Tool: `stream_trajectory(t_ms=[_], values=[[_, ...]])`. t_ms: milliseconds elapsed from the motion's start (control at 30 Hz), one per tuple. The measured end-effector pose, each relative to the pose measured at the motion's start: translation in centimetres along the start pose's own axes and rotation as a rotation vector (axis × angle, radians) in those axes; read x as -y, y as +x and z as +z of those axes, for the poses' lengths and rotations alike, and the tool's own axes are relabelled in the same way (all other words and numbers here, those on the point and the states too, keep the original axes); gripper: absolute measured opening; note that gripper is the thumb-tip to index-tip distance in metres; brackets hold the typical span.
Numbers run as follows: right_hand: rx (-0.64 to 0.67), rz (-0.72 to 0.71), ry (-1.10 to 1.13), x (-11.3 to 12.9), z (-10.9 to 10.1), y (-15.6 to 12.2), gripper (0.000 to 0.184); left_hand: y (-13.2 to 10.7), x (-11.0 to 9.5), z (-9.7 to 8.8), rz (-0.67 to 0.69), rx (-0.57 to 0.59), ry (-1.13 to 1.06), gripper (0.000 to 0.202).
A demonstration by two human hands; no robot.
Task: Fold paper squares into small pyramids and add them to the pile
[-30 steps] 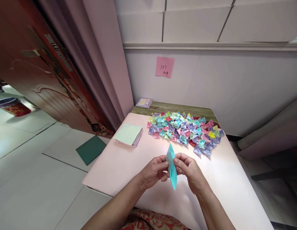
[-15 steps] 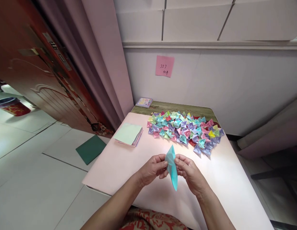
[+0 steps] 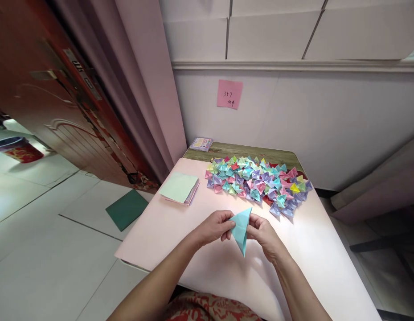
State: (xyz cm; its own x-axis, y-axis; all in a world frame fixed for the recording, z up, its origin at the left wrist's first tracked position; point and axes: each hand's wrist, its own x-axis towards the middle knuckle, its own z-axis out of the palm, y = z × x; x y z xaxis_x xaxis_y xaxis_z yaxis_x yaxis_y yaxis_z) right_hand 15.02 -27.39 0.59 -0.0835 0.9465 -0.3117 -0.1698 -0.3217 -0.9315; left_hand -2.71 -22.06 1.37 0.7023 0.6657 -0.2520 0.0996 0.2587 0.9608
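Observation:
Both my hands hold a folded teal paper piece a little above the pink table cover. My left hand pinches its left edge with closed fingers. My right hand grips its right side, fingers curled round it. The paper forms a wide triangle with its point hanging down. Beyond my hands lies a dense spread of small folded paper pieces in several colours.
A stack of square paper sheets with a pale green top lies at the table's left. A small printed packet sits at the back edge by the wall. A pink note sticks to the wall. A green sheet lies on the floor.
The teal paper went from a narrow upright shape to a wider triangle. Both hands shifted slightly up and away from me, keeping their hold.

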Motion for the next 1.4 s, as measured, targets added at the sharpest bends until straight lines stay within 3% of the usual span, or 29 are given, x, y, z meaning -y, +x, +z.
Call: stream_trajectory(t_ms=[233,367,500,600,833,1000,1100,1200,1300,1400], values=[[-0.118,-0.109,-0.176,-2.0,-0.6,2.3,0.033,0.9,0.5,0.3,0.006,0.01,0.115,0.012],[-0.11,-0.111,-0.235,-2.2,-0.1,2.4,0.031,0.3,-0.1,0.5,0.006,0.041,0.345,0.018],[-0.106,-0.087,-0.242,-2.1,0.4,2.1,0.034,-0.3,-0.8,1.0,0.152,0.028,0.647,0.034],[-0.104,-0.062,-0.261,-2.4,0.5,2.2,0.032,-0.4,-0.2,1.3,0.218,0.006,0.785,0.046],[-0.146,-0.041,-0.26,-3.3,0.7,2.6,0.027,-0.4,1.9,1.3,0.138,-0.028,0.954,0.033],[-0.055,0.024,-0.187,-0.7,-1.3,1.6,0.045,-0.9,1.5,0.6,0.192,-0.027,0.687,0.018],[-0.157,-0.011,0.009,0.6,-2.8,1.1,0.052,-0.8,2.0,0.7,0.043,-0.094,0.217,0.036],[-0.196,-0.043,0.049,0.4,-2.6,0.8,0.058,-0.3,2.6,1.6,-0.031,-0.121,-0.226,0.052],[-0.1,-0.047,-0.059,-0.6,-1.0,0.8,0.05,0.2,2.8,2.5,-0.049,-0.091,-0.314,0.053],[-0.144,-0.127,-0.109,-1.2,0.3,0.8,0.047,0.3,2.6,2.7,-0.046,-0.102,-0.217,0.05]])
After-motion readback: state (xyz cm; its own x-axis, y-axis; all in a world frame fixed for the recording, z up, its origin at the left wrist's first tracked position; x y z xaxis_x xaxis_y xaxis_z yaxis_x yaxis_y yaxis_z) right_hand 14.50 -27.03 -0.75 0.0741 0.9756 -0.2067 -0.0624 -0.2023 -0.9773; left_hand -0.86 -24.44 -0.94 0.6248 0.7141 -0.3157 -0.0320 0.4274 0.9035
